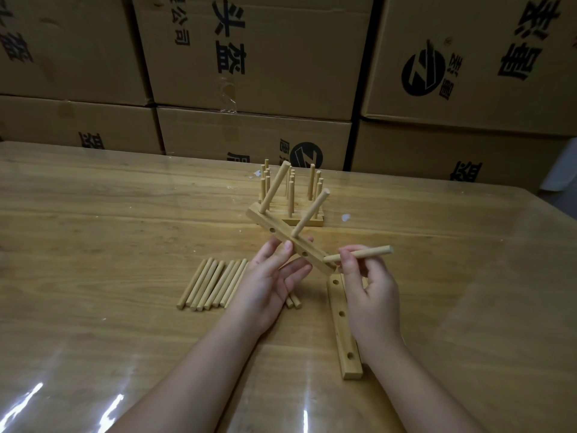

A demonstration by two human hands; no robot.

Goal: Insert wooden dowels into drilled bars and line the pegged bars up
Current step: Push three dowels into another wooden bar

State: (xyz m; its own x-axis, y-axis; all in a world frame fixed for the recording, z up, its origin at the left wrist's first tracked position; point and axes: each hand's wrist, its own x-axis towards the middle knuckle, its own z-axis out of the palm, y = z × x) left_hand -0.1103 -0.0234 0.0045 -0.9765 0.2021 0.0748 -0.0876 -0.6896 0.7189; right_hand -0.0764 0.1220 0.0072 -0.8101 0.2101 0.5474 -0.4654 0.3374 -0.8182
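My left hand (274, 276) holds a drilled wooden bar (282, 235) tilted above the table, with two dowels standing in it and two holes showing empty. My right hand (368, 289) pinches a loose dowel (359, 254) whose left tip touches the bar's lower right end. A row of loose dowels (212, 284) lies on the table left of my left hand, partly hidden under it. Another drilled bar (342, 323) lies flat beneath my right hand. Behind, several pegged bars (299, 195) stand lined up together.
The wooden table (125, 214) has a glossy clear cover with glare near the front. Stacked cardboard boxes (256, 57) form a wall right behind the table's far edge. Small white scraps (345, 217) lie by the pegged bars.
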